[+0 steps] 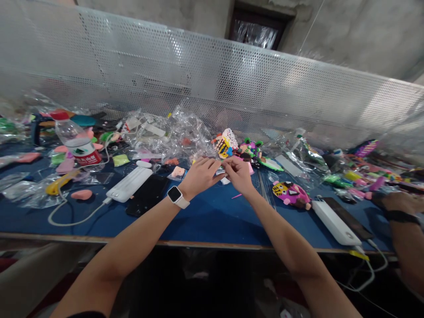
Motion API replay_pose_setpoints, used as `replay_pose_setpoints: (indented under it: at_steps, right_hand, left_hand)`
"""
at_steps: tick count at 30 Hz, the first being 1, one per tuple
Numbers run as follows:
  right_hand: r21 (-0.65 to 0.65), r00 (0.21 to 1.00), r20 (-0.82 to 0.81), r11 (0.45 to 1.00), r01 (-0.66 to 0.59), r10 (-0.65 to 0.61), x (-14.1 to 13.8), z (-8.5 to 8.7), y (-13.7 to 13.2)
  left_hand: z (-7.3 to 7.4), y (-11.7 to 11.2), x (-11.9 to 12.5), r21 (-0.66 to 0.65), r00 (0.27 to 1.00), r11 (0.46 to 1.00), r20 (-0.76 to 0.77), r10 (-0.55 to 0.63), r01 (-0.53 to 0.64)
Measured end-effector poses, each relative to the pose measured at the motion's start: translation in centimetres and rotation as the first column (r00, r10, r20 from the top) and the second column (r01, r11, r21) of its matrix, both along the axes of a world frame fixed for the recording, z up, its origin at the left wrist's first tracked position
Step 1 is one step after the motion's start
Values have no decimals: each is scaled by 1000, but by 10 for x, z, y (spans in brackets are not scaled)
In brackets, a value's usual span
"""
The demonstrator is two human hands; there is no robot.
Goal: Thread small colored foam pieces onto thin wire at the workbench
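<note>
My left hand [201, 176], with a white watch on its wrist, is over the blue table top [212, 216] with its fingers pinched. My right hand [238, 174] meets it at the fingertips, also pinched. Whatever lies between the fingers is too small and covered to make out. Just beyond the hands stand a yellow, black and white modelled clay figure [225, 143] and a purple and green one [251, 148]. A thin pink stick [236, 195] lies below my right hand. Left of my left hand is a small packet with a peach-coloured lump [178, 172].
A plastic bottle [81, 148], a white power bank [130, 183] with a cable and a black phone [147, 194] lie left. Clear plastic bags [179, 132] crowd the back. Rightward are a purple animal-face piece [293, 195], another power bank [336, 223] and another person's hand [402, 202].
</note>
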State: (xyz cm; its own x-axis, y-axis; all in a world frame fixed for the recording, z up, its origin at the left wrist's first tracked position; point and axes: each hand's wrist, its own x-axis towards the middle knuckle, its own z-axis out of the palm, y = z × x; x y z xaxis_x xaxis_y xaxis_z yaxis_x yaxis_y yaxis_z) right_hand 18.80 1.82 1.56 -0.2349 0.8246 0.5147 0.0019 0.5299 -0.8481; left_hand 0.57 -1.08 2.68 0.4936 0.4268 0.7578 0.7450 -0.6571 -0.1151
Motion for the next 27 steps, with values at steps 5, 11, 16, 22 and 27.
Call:
replay_pose_setpoints:
  at_steps: [5,11,16,22,27]
  right_hand:
    - [41,999,-31,999,31,-30,-2,-2,-3]
    - [265,988,22,954,140,-151,-3,-9,-4]
    - [386,962,38,892,234,-269,-4,-12,-7]
    - [502,940,42,821,273,-338,-2,-10,-9]
    - [576,925,67,771,270,-374,1,-8,-9]
  left_hand:
    - [1,-2,2,79,999,997,31,-13,10]
    - [-1,-4,10,9,977,998,203,-68,68]
    - [0,-6,15,-66,936,986,331,-121,151]
    - [7,-8,17,-305,749,853,648,-141,424]
    - [11,-4,19,-371,456,511,889,-46,775]
